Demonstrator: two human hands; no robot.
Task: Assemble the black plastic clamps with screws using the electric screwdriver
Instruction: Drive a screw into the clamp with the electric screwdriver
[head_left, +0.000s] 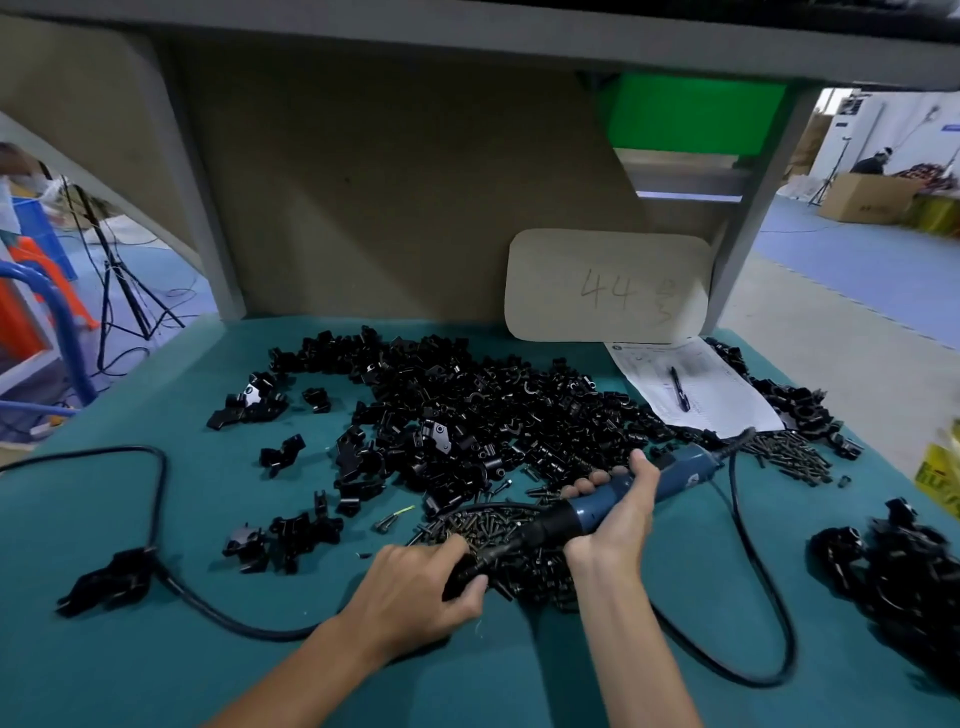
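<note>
The teal cloth workbench (130, 675) carries a heap of black plastic clamps (467, 405), with bare cloth along its near-left edge. The right hand (621, 512) grips the blue electric screwdriver (675, 480). The left hand (415, 587) pinches a single black clamp (462, 578).

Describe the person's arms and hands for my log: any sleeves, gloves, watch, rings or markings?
Both are bare. The left hand and right hand wear no gloves, and no rings show on the visible fingers. The left forearm and right forearm show no sleeve, watch, bracelet or marking up to the frame's lower edge.
</note>
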